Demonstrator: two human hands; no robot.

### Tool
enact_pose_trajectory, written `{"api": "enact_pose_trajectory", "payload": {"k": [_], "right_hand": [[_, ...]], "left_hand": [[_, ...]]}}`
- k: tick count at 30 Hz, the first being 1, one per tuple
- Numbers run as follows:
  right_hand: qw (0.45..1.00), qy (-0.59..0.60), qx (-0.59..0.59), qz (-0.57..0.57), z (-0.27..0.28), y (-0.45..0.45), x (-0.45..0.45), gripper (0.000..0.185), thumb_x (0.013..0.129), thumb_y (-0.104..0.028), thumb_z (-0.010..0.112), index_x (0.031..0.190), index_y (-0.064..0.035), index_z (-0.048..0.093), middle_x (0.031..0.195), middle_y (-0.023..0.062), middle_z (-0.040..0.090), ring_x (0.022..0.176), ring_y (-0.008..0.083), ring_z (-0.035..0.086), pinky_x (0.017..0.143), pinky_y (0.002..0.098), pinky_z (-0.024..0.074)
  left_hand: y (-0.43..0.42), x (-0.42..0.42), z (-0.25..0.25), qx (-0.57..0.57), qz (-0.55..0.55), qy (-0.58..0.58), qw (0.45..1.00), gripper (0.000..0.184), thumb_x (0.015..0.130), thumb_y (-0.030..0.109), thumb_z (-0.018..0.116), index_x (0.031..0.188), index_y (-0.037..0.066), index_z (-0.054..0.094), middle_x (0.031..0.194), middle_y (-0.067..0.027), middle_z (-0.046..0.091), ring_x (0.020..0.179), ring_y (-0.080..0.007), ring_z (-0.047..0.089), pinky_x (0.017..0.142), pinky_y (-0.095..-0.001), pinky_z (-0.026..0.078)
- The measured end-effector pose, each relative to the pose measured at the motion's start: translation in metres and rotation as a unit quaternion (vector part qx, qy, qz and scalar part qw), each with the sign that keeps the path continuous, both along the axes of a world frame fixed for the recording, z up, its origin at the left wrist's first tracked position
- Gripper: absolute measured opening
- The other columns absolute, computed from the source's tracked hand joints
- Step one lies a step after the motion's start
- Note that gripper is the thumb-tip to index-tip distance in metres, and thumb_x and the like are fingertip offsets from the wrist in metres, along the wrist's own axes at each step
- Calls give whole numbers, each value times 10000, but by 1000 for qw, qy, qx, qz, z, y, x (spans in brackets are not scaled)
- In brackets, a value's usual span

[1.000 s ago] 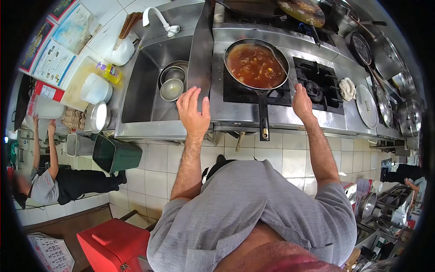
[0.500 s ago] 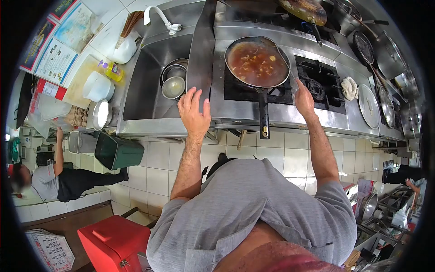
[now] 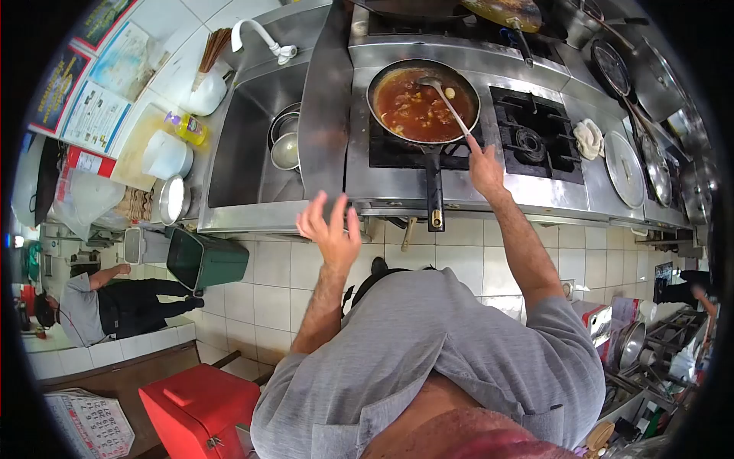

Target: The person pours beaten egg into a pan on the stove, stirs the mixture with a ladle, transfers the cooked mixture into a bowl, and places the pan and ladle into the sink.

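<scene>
A black frying pan [image 3: 372, 115] sits on the left burner, filled with reddish-brown sauce [image 3: 409, 107] and pale chunks. Its dark handle [image 3: 434, 191] points toward me. My right hand [image 3: 487, 172] grips the end of a metal cooking spoon [image 3: 455, 111], whose head rests in the sauce near the pan's far side. Short of the counter's front edge, my left hand [image 3: 334, 233] is raised in the air, fingers spread and holding nothing.
Left of the stove, a sink [image 3: 248, 138] holds metal bowls [image 3: 285, 151]. A second burner [image 3: 531, 141], a cloth [image 3: 589, 141] and a lid [image 3: 623, 170] are to the right. A green bin [image 3: 210, 260] and red box [image 3: 200, 409] stand left. Other people [image 3: 84, 306] are at both sides.
My right hand has shifted left, bringing the spoon from the pan's right rim into the sauce. My left hand has drawn back from the sink's edge. Less steam veils the sauce.
</scene>
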State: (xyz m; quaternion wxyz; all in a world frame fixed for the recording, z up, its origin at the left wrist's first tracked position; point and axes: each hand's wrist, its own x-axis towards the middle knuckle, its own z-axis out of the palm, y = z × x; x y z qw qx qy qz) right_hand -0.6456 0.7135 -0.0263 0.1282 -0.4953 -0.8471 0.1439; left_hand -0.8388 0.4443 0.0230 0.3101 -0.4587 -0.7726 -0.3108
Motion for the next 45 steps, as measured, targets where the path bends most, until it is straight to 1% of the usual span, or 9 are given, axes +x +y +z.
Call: {"api": "enact_pose_trajectory", "payload": {"k": [4, 10, 12, 14, 15, 20, 29, 36, 45], "right_hand": [[998, 30, -44, 25, 12, -2, -3, 518, 837, -203, 512, 1325, -204, 339, 998, 205, 466, 890, 400, 539, 755, 473, 457], [968, 238, 78, 30, 9, 8, 22, 493, 826, -225, 597, 1268, -95, 422, 1075, 186, 471, 933, 310, 518, 814, 383, 433], [956, 285, 71, -15, 4, 5, 48, 465, 833, -211, 590, 1252, -76, 440, 1062, 166, 471, 914, 273, 512, 808, 352, 429], [915, 388, 42, -97, -4, -9, 81, 422, 845, -194, 577, 1226, -50, 466, 1020, 129, 470, 885, 208, 494, 801, 301, 416], [886, 446, 16, -124, -14, -21, 98, 407, 850, -191, 573, 1216, -44, 474, 992, 110, 470, 874, 181, 482, 798, 282, 408], [881, 406, -65, -234, -123, -85, 202, 360, 893, -170, 487, 1184, 40, 458, 872, 57, 502, 726, 105, 461, 645, 249, 414], [835, 282, -408, -238, -209, -170, 217, 303, 819, -89, 521, 1103, 10, 481, 735, 54, 499, 493, 118, 490, 388, 247, 368], [819, 226, -451, -274, -205, -184, 203, 310, 811, -108, 531, 1102, -14, 476, 676, 48, 516, 461, 126, 502, 347, 232, 334], [847, 184, -405, -292, -262, -249, 190, 327, 771, -150, 569, 1060, -1, 540, 696, 112, 588, 506, 173, 572, 365, 275, 420]], "left_hand": [[-22, 20, -58, -89, -224, -192, 951, 301, 756, 106, 638, 1048, 58, 582, 1050, -121, 530, 965, -277, 496, 848, -384, 396], [-58, 9, -186, -389, -213, -463, 768, 356, 773, 201, 618, 1074, 22, 557, 1013, -185, 571, 939, -337, 554, 807, -382, 451], [-94, -4, -251, -358, -155, -499, 774, 323, 788, 245, 587, 1030, 31, 580, 955, -186, 598, 905, -346, 566, 798, -380, 459], [-156, -47, -371, -519, -193, -311, 772, 241, 786, 241, 563, 925, 51, 619, 876, -165, 618, 850, -328, 586, 738, -386, 479], [-169, -46, -348, -592, -255, -155, 749, 175, 759, 223, 540, 811, 90, 642, 757, -146, 618, 760, -307, 595, 654, -420, 479], [-215, -45, -366, -535, -200, -140, 809, 137, 723, 225, 540, 662, 144, 633, 632, -132, 578, 661, -300, 583, 557, -461, 467], [-90, -25, -286, -401, -82, -483, 774, 369, 739, 335, 542, 932, 29, 613, 951, -181, 609, 928, -330, 569, 824, -388, 453], [-73, -54, -263, -374, -82, -500, 777, 322, 721, 292, 584, 910, 31, 609, 984, -173, 607, 936, -325, 571, 831, -386, 453], [-223, -134, -345, -433, -116, -359, 819, 322, 764, 324, 509, 755, 14, 597, 778, -199, 592, 789, -352, 564, 695, -445, 441]]}}
